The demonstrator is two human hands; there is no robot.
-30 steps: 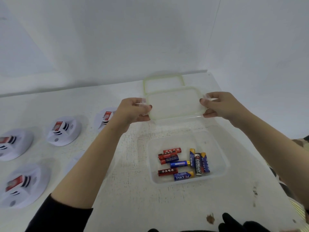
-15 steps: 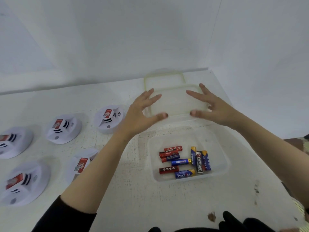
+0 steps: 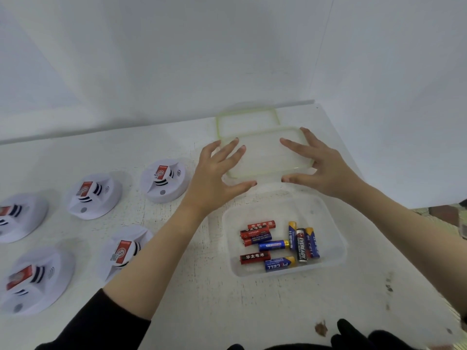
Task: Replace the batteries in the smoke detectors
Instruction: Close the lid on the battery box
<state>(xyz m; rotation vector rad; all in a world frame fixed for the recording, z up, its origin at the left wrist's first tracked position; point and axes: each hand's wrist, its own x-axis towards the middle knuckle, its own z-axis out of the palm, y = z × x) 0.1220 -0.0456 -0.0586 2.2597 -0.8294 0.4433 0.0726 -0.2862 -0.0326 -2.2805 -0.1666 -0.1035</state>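
Two bare forearms reaching forward, left hand point(image 3: 214, 178) and right hand point(image 3: 326, 170) both palm-down (fingers spread wide), thumbs pointing inward, gripping nothing

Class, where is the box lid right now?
In the head view, the lid lies flat on the table, right of centre, behind the battery box, between both open hands.

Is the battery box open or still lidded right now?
Open. The clear box has no lid on it, and the batteries lie uncovered inside. The green-rimmed lid lies flat on the table behind it.
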